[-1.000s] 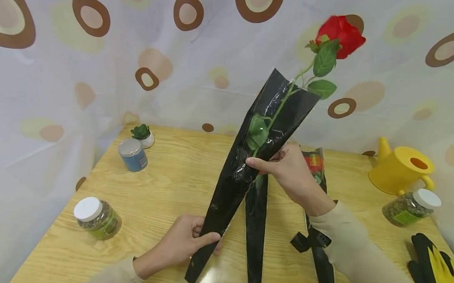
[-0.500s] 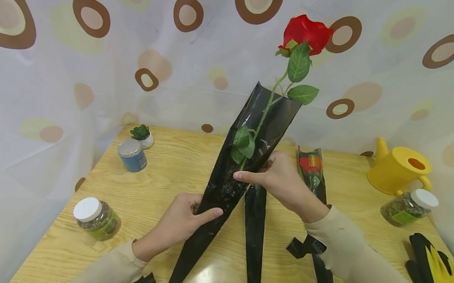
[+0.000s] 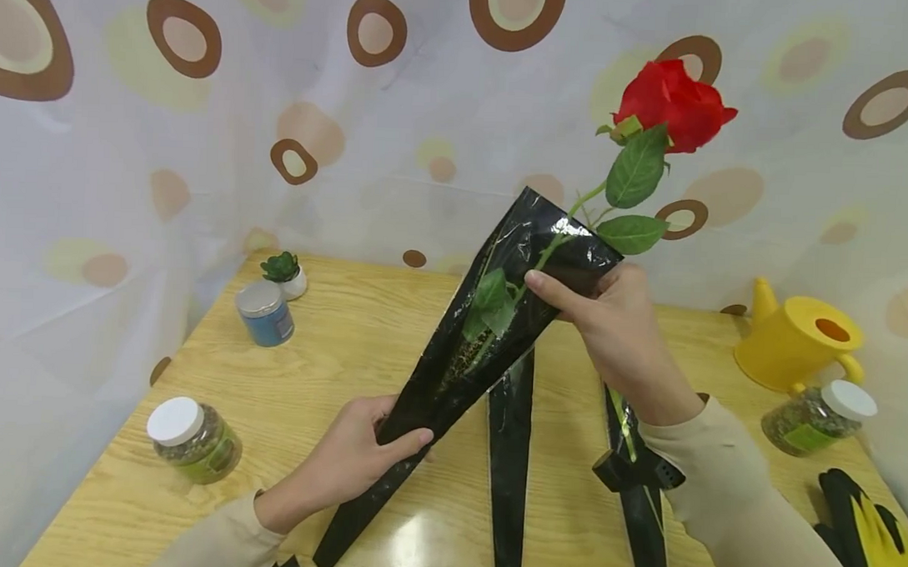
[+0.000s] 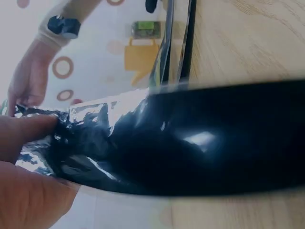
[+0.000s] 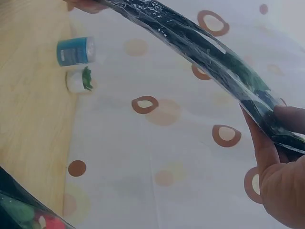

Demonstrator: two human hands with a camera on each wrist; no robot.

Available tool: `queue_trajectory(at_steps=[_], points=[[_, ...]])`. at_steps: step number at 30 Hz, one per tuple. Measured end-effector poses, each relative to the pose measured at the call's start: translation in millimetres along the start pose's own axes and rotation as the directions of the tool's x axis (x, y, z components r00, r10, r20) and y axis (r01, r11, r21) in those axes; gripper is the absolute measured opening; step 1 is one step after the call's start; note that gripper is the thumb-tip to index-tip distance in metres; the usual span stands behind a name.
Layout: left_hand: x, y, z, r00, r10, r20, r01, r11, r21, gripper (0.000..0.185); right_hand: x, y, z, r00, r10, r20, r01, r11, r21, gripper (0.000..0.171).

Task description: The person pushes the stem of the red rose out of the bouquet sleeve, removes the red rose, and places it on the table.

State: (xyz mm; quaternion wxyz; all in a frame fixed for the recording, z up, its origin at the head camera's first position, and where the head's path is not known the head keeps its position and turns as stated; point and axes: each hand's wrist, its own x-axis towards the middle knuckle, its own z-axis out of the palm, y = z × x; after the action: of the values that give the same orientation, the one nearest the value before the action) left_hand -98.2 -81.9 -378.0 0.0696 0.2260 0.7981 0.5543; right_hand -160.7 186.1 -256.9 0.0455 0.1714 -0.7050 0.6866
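Both hands hold up a black flower sleeve with a clear front, tilted with its mouth to the upper right. A red rose on a green stem stands out of the mouth; lower leaves show inside. My left hand grips the sleeve's narrow lower part, thumb in front. Near the mouth, my right hand pinches the sleeve's edge, its thumb lying on the front by the stem. In the left wrist view the sleeve fills the middle; the right wrist view shows the right fingers at it.
Two more black sleeves lie on the wooden table, one in the middle and one under the right forearm. At left are a jar, a blue tin and a small potted plant. A yellow watering can, another jar and gloves stand right.
My right hand has moved up the sleeve to near its mouth. My left hand has shifted higher from the narrow end. The sleeve leans more, and the rose swung left, then right and lower.
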Motion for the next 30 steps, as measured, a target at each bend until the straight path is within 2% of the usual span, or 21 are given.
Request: queue_trajectory(at_steps=[6, 13, 17, 20, 23, 26, 30], points=[[1.2, 0.1, 2.0, 1.0, 0.008, -0.021, -0.009, 1.0, -0.019, 0.026, -2, 3, 4, 0.997, -0.05, -0.053, 0.043, 0.992, -0.12, 0.032], [-1.7, 0.8, 5.1, 0.998, -0.041, -0.038, 0.038, 0.995, -0.097, 0.02, -5, 13, 10, 0.997, -0.077, -0.009, 0.072, 0.96, -0.269, 0.026], [-2.4, 1.7, 7.7, 0.999, -0.027, -0.023, 0.023, 0.991, -0.133, 0.02, -8, 17, 15, 0.994, -0.093, 0.049, 0.103, 0.959, -0.264, 0.03], [-0.8, 1.3, 8.6, 0.999, -0.005, -0.033, -0.001, 0.988, -0.153, 0.014, -9, 22, 19, 0.994, -0.073, 0.086, 0.094, 0.957, -0.275, 0.042], [2.6, 1.8, 9.1, 0.999, 0.016, -0.045, -0.023, 0.984, -0.177, 0.012, -12, 28, 22, 0.994, -0.034, 0.109, 0.067, 0.946, -0.316, 0.045], [5.3, 3.6, 7.6, 0.998, 0.024, -0.055, -0.035, 0.977, -0.208, 0.015, -16, 28, 25, 0.995, 0.014, 0.103, 0.024, 0.932, -0.36, 0.05], [6.6, 4.3, 4.4, 0.999, 0.022, -0.025, -0.028, 0.965, -0.259, 0.013, -16, 22, 23, 0.996, 0.024, 0.087, 0.007, 0.94, -0.341, 0.053]])
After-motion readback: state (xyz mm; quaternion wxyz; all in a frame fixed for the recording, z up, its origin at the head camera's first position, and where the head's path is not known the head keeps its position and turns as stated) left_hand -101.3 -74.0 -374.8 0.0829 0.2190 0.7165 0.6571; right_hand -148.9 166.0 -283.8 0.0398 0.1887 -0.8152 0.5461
